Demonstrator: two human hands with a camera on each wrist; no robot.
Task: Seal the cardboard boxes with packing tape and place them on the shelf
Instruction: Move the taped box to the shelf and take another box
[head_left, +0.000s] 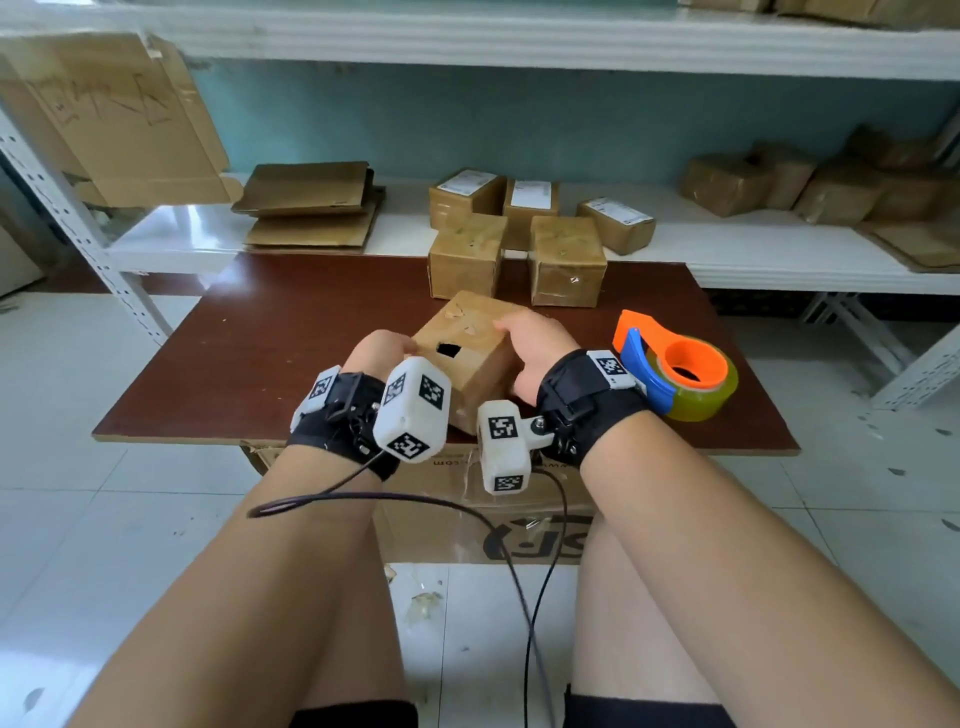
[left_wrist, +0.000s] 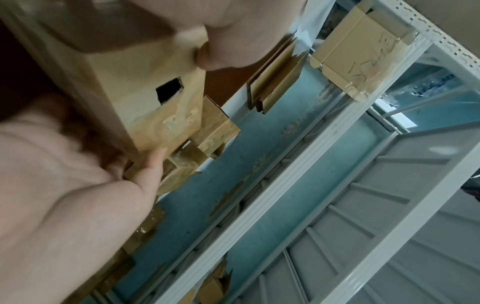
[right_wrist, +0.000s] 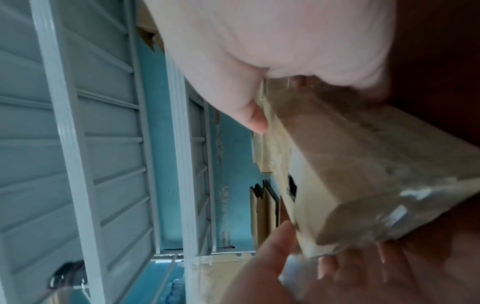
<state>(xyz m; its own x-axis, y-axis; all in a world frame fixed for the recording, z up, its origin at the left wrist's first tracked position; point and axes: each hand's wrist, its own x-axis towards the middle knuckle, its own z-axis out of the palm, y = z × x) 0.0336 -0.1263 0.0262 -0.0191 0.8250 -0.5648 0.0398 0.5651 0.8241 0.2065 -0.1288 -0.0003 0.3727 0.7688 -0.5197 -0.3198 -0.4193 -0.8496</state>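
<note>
A small cardboard box (head_left: 470, 358) with a square hole in its taped top sits tilted over the brown table (head_left: 249, 364), corner toward me. My left hand (head_left: 382, 347) grips its left corner, thumb on the top edge, and my right hand (head_left: 530, 338) grips its right side, fingers on top. In the left wrist view the box (left_wrist: 135, 82) is held between my left hand (left_wrist: 148, 170) and the right hand's thumb above. In the right wrist view the box (right_wrist: 363, 174) shows with my right hand (right_wrist: 255, 118) on its edge. An orange-and-blue tape dispenser (head_left: 680, 376) lies on the table beside my right wrist.
Two taped boxes (head_left: 465, 260) (head_left: 567, 262) stand at the table's back edge. On the white shelf (head_left: 753, 260) behind lie several labelled boxes (head_left: 530, 200), flattened cardboard (head_left: 311, 208) and wrapped parcels (head_left: 810, 182). A large carton (head_left: 467, 525) sits under the table's front edge.
</note>
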